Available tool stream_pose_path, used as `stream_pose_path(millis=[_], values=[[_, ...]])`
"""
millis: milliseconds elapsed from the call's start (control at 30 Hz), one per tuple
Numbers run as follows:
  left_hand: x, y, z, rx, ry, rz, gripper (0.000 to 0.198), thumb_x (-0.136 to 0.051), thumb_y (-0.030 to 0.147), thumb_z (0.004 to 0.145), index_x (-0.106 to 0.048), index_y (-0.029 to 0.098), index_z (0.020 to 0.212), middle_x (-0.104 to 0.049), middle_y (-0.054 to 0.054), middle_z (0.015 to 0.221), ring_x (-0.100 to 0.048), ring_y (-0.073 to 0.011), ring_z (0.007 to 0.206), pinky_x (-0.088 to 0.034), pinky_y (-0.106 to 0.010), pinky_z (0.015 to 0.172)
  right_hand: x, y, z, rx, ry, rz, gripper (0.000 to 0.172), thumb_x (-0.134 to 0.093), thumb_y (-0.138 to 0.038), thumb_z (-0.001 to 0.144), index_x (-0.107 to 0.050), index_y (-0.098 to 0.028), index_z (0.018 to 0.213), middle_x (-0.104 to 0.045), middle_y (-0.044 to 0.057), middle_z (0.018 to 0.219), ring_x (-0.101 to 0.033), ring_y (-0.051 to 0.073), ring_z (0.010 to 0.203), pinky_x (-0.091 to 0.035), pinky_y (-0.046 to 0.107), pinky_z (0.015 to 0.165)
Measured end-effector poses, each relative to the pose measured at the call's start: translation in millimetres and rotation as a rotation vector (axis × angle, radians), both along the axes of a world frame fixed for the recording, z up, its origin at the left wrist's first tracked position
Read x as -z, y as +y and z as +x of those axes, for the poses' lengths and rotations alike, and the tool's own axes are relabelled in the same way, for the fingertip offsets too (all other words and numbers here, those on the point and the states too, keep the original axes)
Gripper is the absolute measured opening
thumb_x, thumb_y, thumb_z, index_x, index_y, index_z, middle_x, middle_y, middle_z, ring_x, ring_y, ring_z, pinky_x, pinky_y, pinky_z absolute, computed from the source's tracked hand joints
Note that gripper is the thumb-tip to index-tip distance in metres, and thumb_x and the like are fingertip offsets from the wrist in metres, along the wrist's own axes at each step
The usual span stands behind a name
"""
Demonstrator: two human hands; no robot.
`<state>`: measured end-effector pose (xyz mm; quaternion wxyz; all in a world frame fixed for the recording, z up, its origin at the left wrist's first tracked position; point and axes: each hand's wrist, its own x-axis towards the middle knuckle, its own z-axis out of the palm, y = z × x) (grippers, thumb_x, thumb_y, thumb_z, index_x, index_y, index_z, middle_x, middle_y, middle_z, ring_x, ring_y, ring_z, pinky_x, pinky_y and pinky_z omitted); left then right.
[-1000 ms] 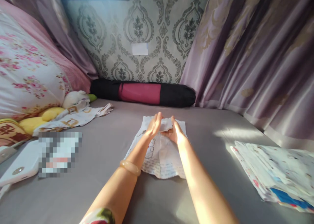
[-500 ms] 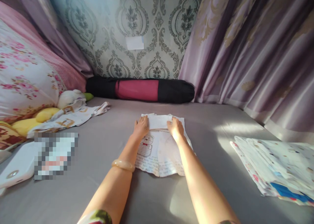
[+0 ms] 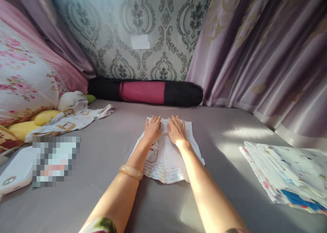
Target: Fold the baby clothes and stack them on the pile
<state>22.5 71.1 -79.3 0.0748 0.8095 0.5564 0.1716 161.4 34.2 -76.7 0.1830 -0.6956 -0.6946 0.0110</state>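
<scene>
A small white child's garment (image 3: 176,159) with a bear print and lines of lettering lies spread on the grey sheet (image 3: 107,165) before me. Its far end is a white folded band, partly covered by my fingers. My left hand (image 3: 153,128) rests flat on the left of that band, fingers stretched out. On the right side of the band lies my right hand (image 3: 176,130), palm down with its fingers spread. Neither hand grips anything. A pale bangle (image 3: 131,172) circles my left wrist.
Folded printed cloths (image 3: 288,175) are stacked at the right. Leftward lie a white device (image 3: 17,171), a blurred-out item (image 3: 56,161), a printed cloth (image 3: 74,122) and a yellow soft toy (image 3: 22,129). A black-and-red roll bag (image 3: 141,92) lies along the wall.
Both hands have moved closer together and slightly farther up the band. My fingers, curled at its edges before, now lie flat on it.
</scene>
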Motion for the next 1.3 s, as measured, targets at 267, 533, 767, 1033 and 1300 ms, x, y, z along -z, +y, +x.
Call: stream_pose_path(millis=[267,533,767,1033,1300], values=[[17.0,-1,2,0.061,0.083,-0.054,0.054,-0.023,0.033,0.102,-0.042,0.016,0.149,-0.041,-0.013,0.156,-0.031,-0.0273,0.148,-0.018,-0.048,0.121,7.3,-4,-13,-0.099,-0.040,-0.149,0.054,-0.027,-0.027,0.100,-0.042,-0.024,0.152,-0.035,0.000,0.159,-0.021,0.022,0.149,-0.007,0.045,0.122],[11.2,-1,-4,-0.089,0.090,-0.143,0.055,-0.026,0.041,0.102,-0.040,0.019,0.151,-0.031,-0.014,0.161,-0.023,-0.0293,0.151,-0.020,-0.053,0.119,12.4,-1,-11,0.089,-0.045,-0.150,0.056,-0.025,-0.030,0.101,-0.039,-0.015,0.153,-0.032,0.008,0.160,-0.020,0.025,0.149,-0.013,0.046,0.120],[13.7,0,-10,-0.125,0.136,-0.131,0.058,-0.024,0.042,0.102,-0.039,0.015,0.151,-0.030,-0.014,0.162,-0.022,-0.0347,0.150,-0.021,-0.056,0.119,14.6,1,-8,0.151,-0.054,-0.176,0.059,-0.023,-0.031,0.101,-0.035,-0.005,0.153,-0.027,0.013,0.162,-0.020,0.028,0.149,-0.016,0.048,0.120],[3.8,-9,4,-0.002,0.164,0.055,0.054,-0.020,0.035,0.103,-0.042,0.022,0.150,-0.037,-0.006,0.160,-0.021,-0.0260,0.152,-0.012,-0.052,0.123,7.3,-4,-15,-0.018,-0.071,-0.067,0.053,-0.023,-0.028,0.103,-0.041,-0.021,0.152,-0.033,0.003,0.160,-0.019,0.024,0.150,-0.006,0.053,0.121],[13.7,-4,-1,0.044,0.180,-0.091,0.053,-0.022,0.033,0.102,-0.039,0.022,0.152,-0.036,-0.007,0.160,-0.029,-0.0255,0.149,-0.020,-0.052,0.121,12.0,-5,-15,-0.042,-0.081,-0.131,0.053,-0.025,-0.028,0.101,-0.041,-0.021,0.152,-0.036,0.002,0.159,-0.025,0.024,0.148,-0.015,0.049,0.121]])
